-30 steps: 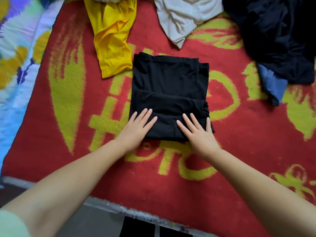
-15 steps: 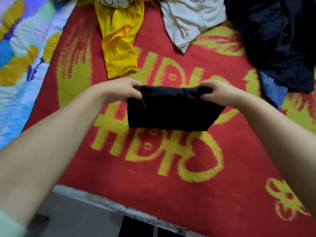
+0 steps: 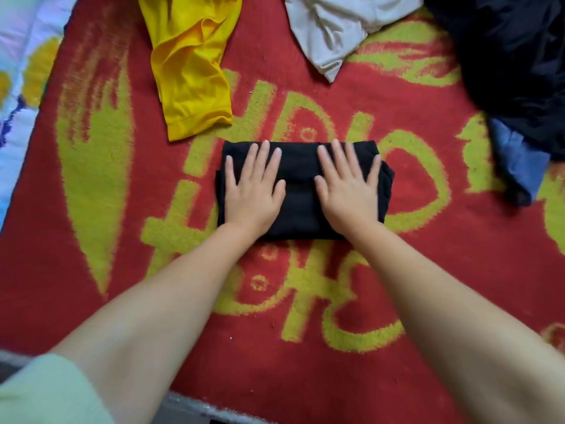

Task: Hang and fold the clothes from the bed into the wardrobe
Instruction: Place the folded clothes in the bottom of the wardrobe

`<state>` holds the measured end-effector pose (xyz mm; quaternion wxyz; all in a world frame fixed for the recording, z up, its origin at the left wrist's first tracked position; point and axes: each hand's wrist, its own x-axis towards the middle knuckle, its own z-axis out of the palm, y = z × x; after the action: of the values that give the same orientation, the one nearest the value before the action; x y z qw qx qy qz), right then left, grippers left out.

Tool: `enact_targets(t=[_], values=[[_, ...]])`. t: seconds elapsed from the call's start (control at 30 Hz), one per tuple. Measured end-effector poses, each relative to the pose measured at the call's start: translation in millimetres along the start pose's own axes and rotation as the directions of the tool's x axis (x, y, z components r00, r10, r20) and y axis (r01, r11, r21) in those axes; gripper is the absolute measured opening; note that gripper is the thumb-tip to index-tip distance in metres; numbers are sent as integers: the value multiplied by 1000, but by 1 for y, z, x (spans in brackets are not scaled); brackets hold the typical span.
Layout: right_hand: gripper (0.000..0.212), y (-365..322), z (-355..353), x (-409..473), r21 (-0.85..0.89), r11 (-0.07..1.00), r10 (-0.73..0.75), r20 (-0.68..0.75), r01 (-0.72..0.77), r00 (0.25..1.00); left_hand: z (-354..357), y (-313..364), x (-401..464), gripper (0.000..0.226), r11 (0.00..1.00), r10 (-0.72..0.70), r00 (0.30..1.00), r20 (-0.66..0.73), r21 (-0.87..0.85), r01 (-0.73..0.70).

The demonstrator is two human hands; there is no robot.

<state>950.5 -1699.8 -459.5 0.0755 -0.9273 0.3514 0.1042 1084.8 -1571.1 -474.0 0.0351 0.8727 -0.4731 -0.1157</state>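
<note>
While both palms press flat, the folded black garment (image 3: 301, 191) lies on the red blanket (image 3: 397, 377).
Left hand (image 3: 252, 191) and right hand (image 3: 348, 194) rest fingers spread; beyond the garment lie a yellow shirt (image 3: 191, 62) and white cloth (image 3: 333, 26).

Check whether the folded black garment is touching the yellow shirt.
Apart. The head view shows a strip of red blanket between the yellow shirt hem and the folded black garment top edge.
</note>
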Motion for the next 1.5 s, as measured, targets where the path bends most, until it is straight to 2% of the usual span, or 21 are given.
enact_targets(t=[0.07,0.17,0.2,0.27,0.33,0.4,0.43,0.5,0.6,0.77,0.83,0.97,1.2,1.37,1.5], values=[[53,31,-1,-2,29,993,111,54,-113,992,0,-21,-3,57,997,-69,997,17,-23,70],[53,71,-9,-12,34,963,258,152,-266,954,-7,-55,-9,58,963,-255,965,69,-71,260],[54,78,-14,-18,31,957,281,153,-288,948,-11,-62,-13,59,960,-267,961,77,-67,272],[55,79,-22,-31,50,974,215,87,-219,973,-19,-64,-22,62,982,-174,985,19,-65,175],[61,61,-30,-50,81,996,-37,-1,37,999,-29,-48,-35,70,997,53,998,-42,-50,-55],[75,34,-25,-72,56,960,-276,19,275,961,-26,-23,-55,78,952,303,953,6,43,-303],[81,22,-21,-79,32,952,-305,82,303,949,-21,-12,-63,82,931,348,934,83,89,-355],[88,9,-11,-76,-5,983,-181,167,185,969,-10,1,-67,91,953,239,952,190,143,-267],[92,5,-10,-47,-29,1000,-3,201,9,979,-10,3,-48,94,978,88,976,200,170,-123],[72,-2,-50,-31,61,998,10,313,-31,950,-52,6,-32,83,995,30,917,397,80,-67],[72,-6,-74,-39,65,998,-14,327,-8,945,-80,10,-39,79,997,14,898,439,59,-44],[76,-16,-130,-69,41,992,-126,316,119,940,-144,16,-75,77,998,-17,902,431,57,-9],[81,-66,-228,-144,-70,893,-418,235,444,878,-233,16,-203,81,973,-222,951,213,105,204],[78,-129,-271,-201,-150,742,-619,219,653,754,-274,3,-310,83,919,-395,910,129,54,391],[82,-203,-283,-262,-216,574,-762,213,790,612,-293,-17,-418,81,827,-563,826,28,25,562]])
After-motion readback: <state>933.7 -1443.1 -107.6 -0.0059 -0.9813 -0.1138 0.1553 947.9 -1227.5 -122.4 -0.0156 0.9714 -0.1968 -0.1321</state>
